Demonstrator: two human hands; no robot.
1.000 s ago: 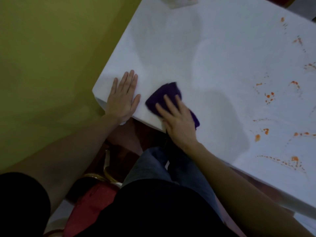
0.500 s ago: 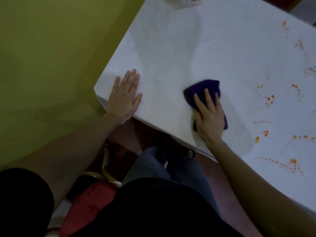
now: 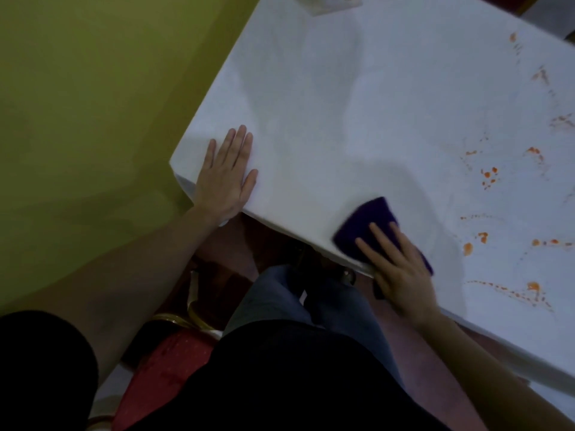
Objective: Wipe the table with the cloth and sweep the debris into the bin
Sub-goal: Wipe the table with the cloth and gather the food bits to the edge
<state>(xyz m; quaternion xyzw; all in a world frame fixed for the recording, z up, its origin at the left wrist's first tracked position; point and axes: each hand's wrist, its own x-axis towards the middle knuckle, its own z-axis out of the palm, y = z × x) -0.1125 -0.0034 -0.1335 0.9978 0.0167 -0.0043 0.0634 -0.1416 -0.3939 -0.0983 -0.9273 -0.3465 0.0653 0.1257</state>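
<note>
A purple cloth (image 3: 368, 223) lies on the white table (image 3: 357, 119) at its near edge. My right hand (image 3: 401, 272) presses flat on the cloth, fingers spread, with the heel of the hand over the table's edge. My left hand (image 3: 227, 175) rests flat, fingers together, on the table's near left corner and holds nothing. Orange smears and crumbs (image 3: 488, 177) dot the right part of the tabletop. No bin is in view.
A pale object (image 3: 326, 3) sits cut off at the table's far edge. A red chair with a gold frame (image 3: 161, 362) stands below left, beside my legs. A yellow-green wall fills the left side.
My right hand slid the cloth right across the table, then pulled it back toward the near edge. My left hand stayed on the corner.
</note>
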